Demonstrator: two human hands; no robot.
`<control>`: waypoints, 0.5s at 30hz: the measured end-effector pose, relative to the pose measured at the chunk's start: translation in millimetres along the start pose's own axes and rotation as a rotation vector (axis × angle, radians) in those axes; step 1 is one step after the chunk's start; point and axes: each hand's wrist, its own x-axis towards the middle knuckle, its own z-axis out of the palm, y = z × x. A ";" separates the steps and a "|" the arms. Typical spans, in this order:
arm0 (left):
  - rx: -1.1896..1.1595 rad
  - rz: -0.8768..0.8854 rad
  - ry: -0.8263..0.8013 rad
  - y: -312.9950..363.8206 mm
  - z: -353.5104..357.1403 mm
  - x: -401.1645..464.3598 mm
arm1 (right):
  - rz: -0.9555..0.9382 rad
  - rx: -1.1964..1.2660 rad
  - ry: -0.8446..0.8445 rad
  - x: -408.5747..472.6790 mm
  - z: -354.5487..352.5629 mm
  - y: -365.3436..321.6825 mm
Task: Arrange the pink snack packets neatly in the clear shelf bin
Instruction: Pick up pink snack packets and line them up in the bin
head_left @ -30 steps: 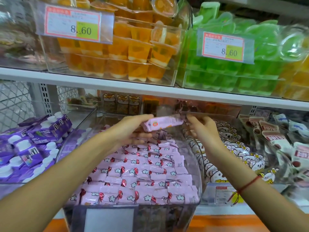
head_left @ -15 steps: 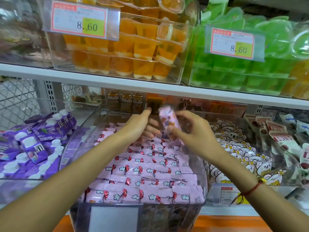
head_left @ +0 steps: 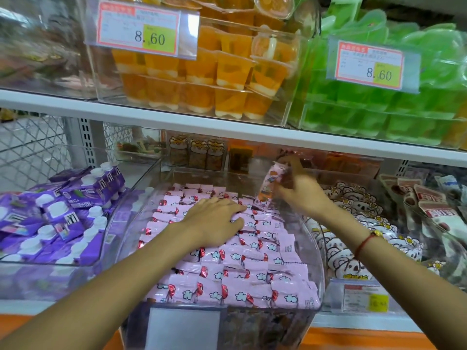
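Left hand (head_left: 217, 221): fingers flat, pressing the pink snack packets (head_left: 255, 271) in the clear bin (head_left: 319, 251).
Right hand (head_left: 302, 192): pinching 1 upright packet (head_left: 270, 186) at 1 o'clock (blurred).
Tip: lower it flat into the back row, print up.

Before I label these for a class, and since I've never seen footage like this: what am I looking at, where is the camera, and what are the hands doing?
No robot here: a person wears a wide-angle camera on the head, looking forward and down at store shelves, so both bare arms reach in from below. In the middle stands a clear shelf bin filled with rows of pink snack packets. The left hand lies flat on those rows. The right hand grips one pink packet, tilted on end above the bin's back right part. Beside the bin are purple pouches; above are orange jelly cups.
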 end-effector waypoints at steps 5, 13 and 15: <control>-0.008 -0.007 -0.005 -1.6 1.6 0.4 | -0.108 -0.143 -0.126 26.0 4.0 -14.2; -0.020 0.006 0.009 -2.0 1.5 0.8 | -0.027 -0.506 -0.492 27.9 21.9 1.4; -0.020 0.007 0.010 -1.5 1.1 1.1 | -0.074 -0.607 -0.527 24.8 26.6 2.9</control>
